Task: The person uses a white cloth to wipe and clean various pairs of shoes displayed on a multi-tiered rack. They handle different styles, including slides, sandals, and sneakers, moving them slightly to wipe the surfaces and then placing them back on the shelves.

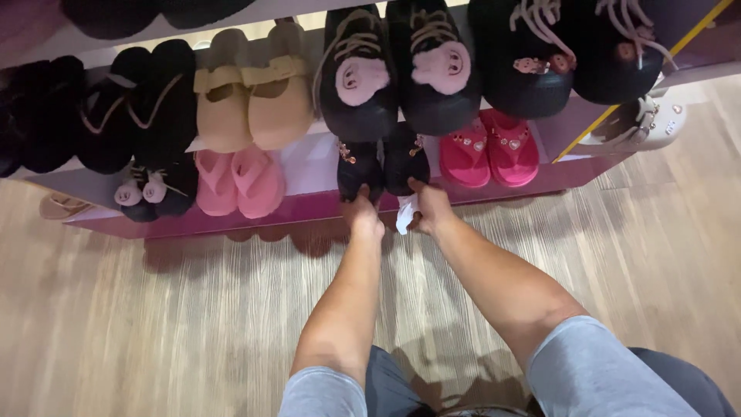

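Observation:
A pair of black fuzzy slippers sits on the lowest purple shelf (309,205) of a shoe rack. My left hand (363,212) grips the toe of the left black slipper (358,166). The toe of the right black slipper (405,158) is under the fingers of my right hand (429,207), and a white paper tag (406,215) hangs down beside that hand. Both arms reach forward from the bottom of the view.
On the same shelf are pink slippers (239,181), bright pink clogs (488,150) and black slippers with white faces (154,189). The shelf above holds beige shoes (251,93) and black slippers with pink plush faces (397,73). A white clog (644,123) sits at right. Wood-look floor lies below.

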